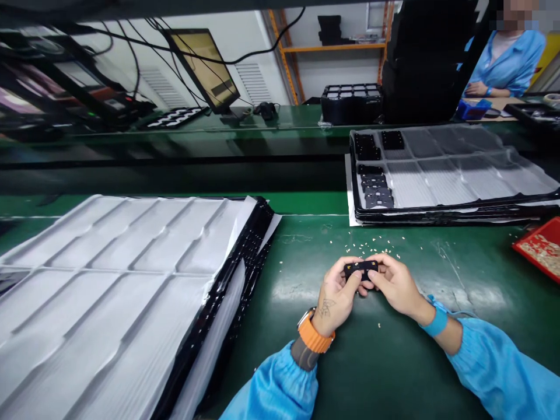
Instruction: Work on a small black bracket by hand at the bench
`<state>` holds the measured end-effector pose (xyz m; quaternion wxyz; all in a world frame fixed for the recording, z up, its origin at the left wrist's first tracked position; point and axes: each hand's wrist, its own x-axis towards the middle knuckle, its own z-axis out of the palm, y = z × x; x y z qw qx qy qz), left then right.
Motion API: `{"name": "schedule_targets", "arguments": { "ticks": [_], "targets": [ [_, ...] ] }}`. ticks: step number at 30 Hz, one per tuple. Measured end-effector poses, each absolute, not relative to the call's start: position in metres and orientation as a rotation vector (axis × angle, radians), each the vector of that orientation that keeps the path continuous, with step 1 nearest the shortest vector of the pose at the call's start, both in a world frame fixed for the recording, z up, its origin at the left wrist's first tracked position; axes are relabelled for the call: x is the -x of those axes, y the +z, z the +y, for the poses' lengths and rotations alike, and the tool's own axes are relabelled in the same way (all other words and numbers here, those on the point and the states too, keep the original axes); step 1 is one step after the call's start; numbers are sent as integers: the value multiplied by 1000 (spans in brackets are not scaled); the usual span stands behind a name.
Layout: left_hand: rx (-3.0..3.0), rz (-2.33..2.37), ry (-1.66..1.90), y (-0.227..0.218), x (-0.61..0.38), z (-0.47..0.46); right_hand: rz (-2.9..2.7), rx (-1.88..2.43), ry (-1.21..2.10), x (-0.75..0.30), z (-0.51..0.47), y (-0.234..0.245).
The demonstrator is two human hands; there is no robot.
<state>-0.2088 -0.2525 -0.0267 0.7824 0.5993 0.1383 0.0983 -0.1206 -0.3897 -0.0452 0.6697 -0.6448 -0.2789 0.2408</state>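
Note:
Both hands hold one small black rectangular plastic part (361,268) above the green bench (319,326). My left hand (340,294) grips its left end, thumb on the near face. Around the right end, the fingers of my right hand (396,284) are closed, with the thumb pressed on the same face. Small yellowish spots show near the part's ends. Just beyond the hands, several tiny pale pieces (374,242) lie scattered on the bench.
A stack of white-lined black trays (131,233) fills the left. Another tray stack (437,207), at the back right, holds several black parts (376,189). A red bin (542,248) of pale pieces sits far right. A monitor (205,70) and a co-worker (503,64) are behind.

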Motion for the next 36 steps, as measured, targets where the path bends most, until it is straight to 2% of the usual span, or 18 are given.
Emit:
{"name": "schedule_targets", "arguments": {
  "ticks": [7, 22, 29, 36],
  "targets": [
    [-1294, 289, 149, -29, 212, -256, -466, 1432, 631, 116, -389, -40],
    [-1246, 299, 119, -25, 211, -259, -364, 1381, 597, 113, -392, -48],
    [-1040, 401, 78, -27, 207, -253, -519, 1604, 526, 116, -393, -42],
    [-1104, 500, 105, -27, 204, -255, -604, 1619, 554, 117, -395, -42]
  ]
}}
